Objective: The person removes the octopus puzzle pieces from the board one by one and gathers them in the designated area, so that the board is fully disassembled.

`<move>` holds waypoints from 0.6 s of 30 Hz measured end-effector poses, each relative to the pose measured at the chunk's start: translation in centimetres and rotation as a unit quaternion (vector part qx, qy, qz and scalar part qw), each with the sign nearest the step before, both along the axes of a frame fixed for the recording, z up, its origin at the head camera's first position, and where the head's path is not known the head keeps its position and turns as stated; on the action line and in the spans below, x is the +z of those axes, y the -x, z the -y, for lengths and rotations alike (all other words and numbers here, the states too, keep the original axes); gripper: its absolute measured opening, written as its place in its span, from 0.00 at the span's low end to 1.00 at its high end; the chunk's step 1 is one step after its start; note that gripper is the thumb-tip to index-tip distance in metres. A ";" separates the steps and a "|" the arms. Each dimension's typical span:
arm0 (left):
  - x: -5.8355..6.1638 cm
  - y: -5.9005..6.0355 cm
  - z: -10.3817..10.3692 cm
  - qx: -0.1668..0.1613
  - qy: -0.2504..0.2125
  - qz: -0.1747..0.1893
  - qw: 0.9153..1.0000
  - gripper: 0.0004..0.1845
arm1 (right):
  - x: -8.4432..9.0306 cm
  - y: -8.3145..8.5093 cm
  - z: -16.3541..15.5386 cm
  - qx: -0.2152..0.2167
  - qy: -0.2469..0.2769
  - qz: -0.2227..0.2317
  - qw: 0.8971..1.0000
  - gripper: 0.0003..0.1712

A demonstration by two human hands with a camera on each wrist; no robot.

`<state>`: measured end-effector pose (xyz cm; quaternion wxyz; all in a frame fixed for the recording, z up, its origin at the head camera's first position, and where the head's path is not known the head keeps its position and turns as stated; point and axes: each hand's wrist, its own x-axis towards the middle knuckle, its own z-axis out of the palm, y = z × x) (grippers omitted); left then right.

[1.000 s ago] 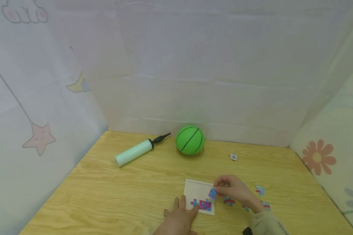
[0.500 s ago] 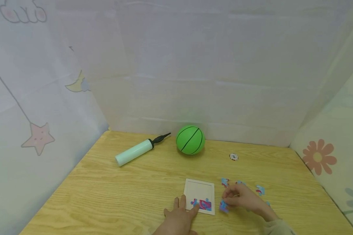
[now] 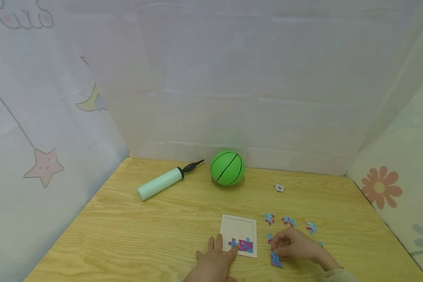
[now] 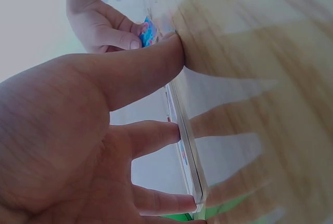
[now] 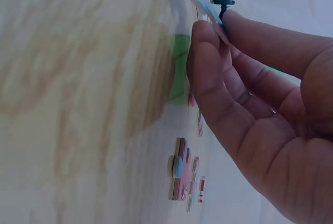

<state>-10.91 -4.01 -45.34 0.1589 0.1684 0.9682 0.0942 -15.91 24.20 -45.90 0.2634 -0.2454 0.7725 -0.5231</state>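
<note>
My right hand (image 3: pixel 296 246) pinches a blue and purple jigsaw piece (image 3: pixel 276 260) between thumb and fingertips, to the right of a pale puzzle tray (image 3: pixel 239 221). In the right wrist view the pinched piece stands tilted, seen edge-on. My left hand (image 3: pixel 213 261) lies with fingers spread on the table, and its fingertips touch the tray's left and near edges. Joined pink and blue pieces (image 3: pixel 246 246) sit along the tray's near side, partly covered by a left finger. Loose jigsaw pieces (image 3: pixel 289 221) lie around the right hand, which hides some of them.
A green ball (image 3: pixel 227 168) stands at the back of the wooden table (image 3: pixel 127 235). Left of it lies a mint hand pump (image 3: pixel 161 183) with a black nozzle. A round poker chip (image 3: pixel 279 188) is at the back right. Printed cloth walls enclose the table's far and side edges.
My right hand has drawn back from above the tray to the right and nearer, carrying the jigsaw piece. Loose pieces it covered now show. The left hand has stayed in place.
</note>
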 end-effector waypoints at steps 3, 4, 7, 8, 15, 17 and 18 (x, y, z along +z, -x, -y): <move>0.0 0.0 0.0 0.001 0.000 -0.001 1.000 0.43 | -0.1 0.0 0.1 0.000 -0.012 -0.014 1.000 0.05; 0.0 0.0 0.0 0.001 0.001 -0.001 1.000 0.43 | -0.1 0.0 0.1 0.002 -0.014 -0.020 1.000 0.05; 0.0 0.0 -0.1 0.001 0.003 -0.003 1.000 0.43 | -0.3 0.0 0.2 0.008 -0.020 -0.047 0.999 0.04; 0.0 0.0 -0.1 0.001 0.003 -0.004 1.000 0.43 | -0.3 0.0 0.2 0.007 -0.024 -0.055 0.998 0.04; -0.1 0.0 -0.1 0.003 0.006 -0.001 1.000 0.43 | -0.1 0.0 0.4 -0.007 -0.067 -0.097 0.993 0.06; -0.1 0.0 -0.1 0.004 0.004 0.000 1.000 0.43 | -0.1 -0.1 0.5 -0.013 -0.078 -0.101 0.992 0.04; -0.1 0.1 -0.1 0.004 0.003 0.000 1.000 0.43 | -0.1 -0.2 0.5 -0.016 -0.084 -0.104 0.991 0.04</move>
